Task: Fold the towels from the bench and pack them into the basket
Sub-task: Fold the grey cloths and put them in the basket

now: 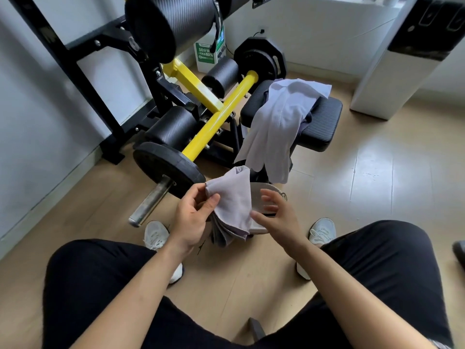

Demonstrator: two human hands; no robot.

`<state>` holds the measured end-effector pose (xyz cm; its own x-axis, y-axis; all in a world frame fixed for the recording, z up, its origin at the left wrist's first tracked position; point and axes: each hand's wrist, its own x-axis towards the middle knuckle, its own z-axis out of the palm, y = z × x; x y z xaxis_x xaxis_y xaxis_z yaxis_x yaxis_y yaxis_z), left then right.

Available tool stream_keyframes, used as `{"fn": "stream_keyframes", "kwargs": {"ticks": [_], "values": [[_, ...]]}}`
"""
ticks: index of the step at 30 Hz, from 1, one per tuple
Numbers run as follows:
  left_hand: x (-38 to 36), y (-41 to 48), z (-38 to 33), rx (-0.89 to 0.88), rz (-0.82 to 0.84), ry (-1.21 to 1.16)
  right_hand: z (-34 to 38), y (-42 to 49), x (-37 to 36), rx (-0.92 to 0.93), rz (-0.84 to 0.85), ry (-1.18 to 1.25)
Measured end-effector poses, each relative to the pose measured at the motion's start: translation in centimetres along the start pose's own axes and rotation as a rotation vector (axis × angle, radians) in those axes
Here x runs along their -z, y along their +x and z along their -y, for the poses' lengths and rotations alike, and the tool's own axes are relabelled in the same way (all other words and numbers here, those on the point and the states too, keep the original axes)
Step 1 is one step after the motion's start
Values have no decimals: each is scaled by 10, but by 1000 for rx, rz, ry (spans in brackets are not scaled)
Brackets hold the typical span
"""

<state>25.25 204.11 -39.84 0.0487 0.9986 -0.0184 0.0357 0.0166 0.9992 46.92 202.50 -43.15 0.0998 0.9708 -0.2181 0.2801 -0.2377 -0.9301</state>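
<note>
My left hand point(190, 219) pinches a small folded grey towel point(232, 205) by its upper left edge and holds it up between my knees. To the towel's right, my right hand point(275, 215) hovers with its fingers spread, close to the cloth and holding nothing. Behind the towel and mostly hidden by it, the pale basket point(271, 191) rests on the floor. On the black padded bench point(324, 122), a white towel point(279, 124) lies draped and hangs down over the front edge. A darker cloth point(305, 122) peeks out from under it.
A yellow-and-black weight machine point(208, 107) with a black plate point(163, 167) and steel bar end point(148, 204) stands to the left of the bench. My white shoes point(322, 230) flank the basket on the wood floor. A white cabinet point(392, 71) stands at the right.
</note>
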Motion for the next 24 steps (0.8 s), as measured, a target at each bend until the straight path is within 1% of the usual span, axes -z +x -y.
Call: {"fn": "stream_keyframes", "kwargs": {"ticks": [2, 4, 5, 6, 10, 14, 17, 19, 21, 24], "values": [[4, 1, -2, 20, 18, -107, -4, 7, 4, -77, 172, 88], [8, 1, -3, 41, 24, -148, -4, 10, 6, -92, 332, 228], [9, 1, -2, 52, 23, -147, -3, 10, 6, -78, 372, 282], [12, 1, -1, 66, 13, -136, -1, 10, 6, -65, 376, 308], [22, 8, 9, 130, -78, -61, 3, 6, 8, -52, 301, 329], [25, 11, 14, 130, -125, 26, 7, 1, 9, -53, 292, 399], [26, 11, 19, 124, -133, 93, 9, 0, 9, 24, 279, 340], [28, 12, 23, 123, -110, 144, 14, -2, 11, 59, 307, 294], [30, 13, 26, 124, -93, 186, 17, -3, 15, 94, 372, 272], [32, 15, 26, 144, -68, 192, 20, -6, 17, 140, 455, 195]]}}
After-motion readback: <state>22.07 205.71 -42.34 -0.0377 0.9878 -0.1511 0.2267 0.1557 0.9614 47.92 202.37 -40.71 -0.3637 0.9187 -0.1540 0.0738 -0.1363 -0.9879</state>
